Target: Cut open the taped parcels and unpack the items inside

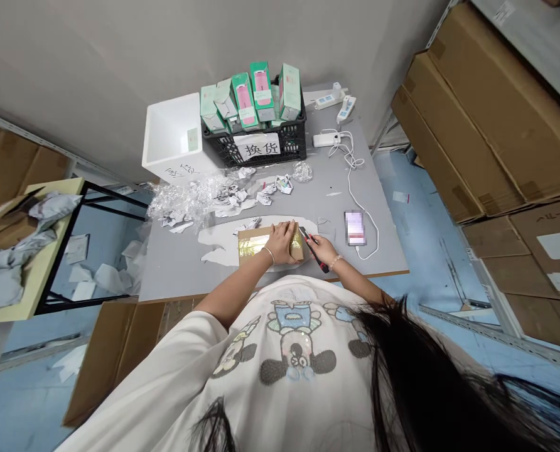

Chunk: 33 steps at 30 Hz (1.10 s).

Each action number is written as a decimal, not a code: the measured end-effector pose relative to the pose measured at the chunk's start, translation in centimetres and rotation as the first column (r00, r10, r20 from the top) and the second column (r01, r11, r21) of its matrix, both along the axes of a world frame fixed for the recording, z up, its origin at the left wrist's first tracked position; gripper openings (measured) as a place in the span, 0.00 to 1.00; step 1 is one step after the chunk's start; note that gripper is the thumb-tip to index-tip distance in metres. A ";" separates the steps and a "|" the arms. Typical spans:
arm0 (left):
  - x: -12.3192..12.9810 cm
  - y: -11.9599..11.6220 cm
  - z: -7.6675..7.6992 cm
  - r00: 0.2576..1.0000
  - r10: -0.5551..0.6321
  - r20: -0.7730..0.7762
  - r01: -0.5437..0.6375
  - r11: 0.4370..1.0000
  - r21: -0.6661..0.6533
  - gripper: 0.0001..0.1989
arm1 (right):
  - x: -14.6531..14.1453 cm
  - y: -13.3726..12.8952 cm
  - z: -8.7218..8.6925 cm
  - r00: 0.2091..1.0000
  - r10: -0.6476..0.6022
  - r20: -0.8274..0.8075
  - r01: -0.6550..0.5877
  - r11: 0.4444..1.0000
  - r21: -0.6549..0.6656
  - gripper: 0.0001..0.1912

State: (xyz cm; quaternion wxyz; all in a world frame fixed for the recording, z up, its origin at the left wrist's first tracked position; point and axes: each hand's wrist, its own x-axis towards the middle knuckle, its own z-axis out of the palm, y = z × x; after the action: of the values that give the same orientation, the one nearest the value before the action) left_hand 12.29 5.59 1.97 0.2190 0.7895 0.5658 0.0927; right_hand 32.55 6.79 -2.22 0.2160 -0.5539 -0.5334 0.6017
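While I stand in this storeroom and watch, the person works at a grey bench (181, 276), with brown cartons (478, 119) stacked far to the right of the hands and a blue floor (402, 182) below. Both arms reach forward from white sleeves, the elbows a little out. The left hand (280, 242) lies curved on top of a kraft package (256, 243) with gold tape, pressing and grasping it, so the package sits directly under this hand, on a white paper sheet (218, 245). The right hand (322, 250) is clenched around a red and black utility knife (314, 250), and its tip is just beside the package's end; I cannot tell if they touch. Beyond the hands stands a black crate (223, 150) of green and pink boxes (261, 91), and its paper sign (263, 147) reads 换货. Next to it is a white foam box (167, 132). Right of the right hand lies a phone (355, 227) with a blurred screen and a white cable (358, 188).
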 end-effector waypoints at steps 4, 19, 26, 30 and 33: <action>1.0 0.4 0.0 0.992 -0.055 -0.115 0.056 0.998 0.009 0.73 | 0.7 0.2 0.8 0.995 0.030 0.091 -0.033 0.999 0.031 0.16; 2.6 1.5 0.6 0.974 -0.138 -0.178 0.134 0.990 -0.037 0.73 | 5.1 0.7 4.7 0.849 0.310 0.428 -0.406 0.901 0.152 0.17; 2.5 1.7 0.7 0.973 -0.159 -0.167 0.154 0.987 -0.044 0.71 | 3.9 0.3 4.1 0.869 0.266 0.418 -0.357 0.921 0.155 0.18; 2.3 2.0 0.6 0.973 -0.160 -0.165 0.152 0.987 -0.061 0.72 | 3.8 -0.3 3.7 0.895 0.235 0.378 -0.308 0.940 0.144 0.19; 2.4 1.8 0.6 0.973 -0.164 -0.162 0.156 0.986 -0.063 0.73 | 4.6 -1.1 3.6 0.894 0.254 0.370 -0.314 0.943 0.111 0.19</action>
State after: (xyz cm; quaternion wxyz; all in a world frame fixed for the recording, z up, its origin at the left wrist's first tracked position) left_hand 14.66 7.44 2.55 0.1975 0.8318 0.5188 -0.0057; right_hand 37.13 5.73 1.40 0.0729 -0.5478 -0.6874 0.4712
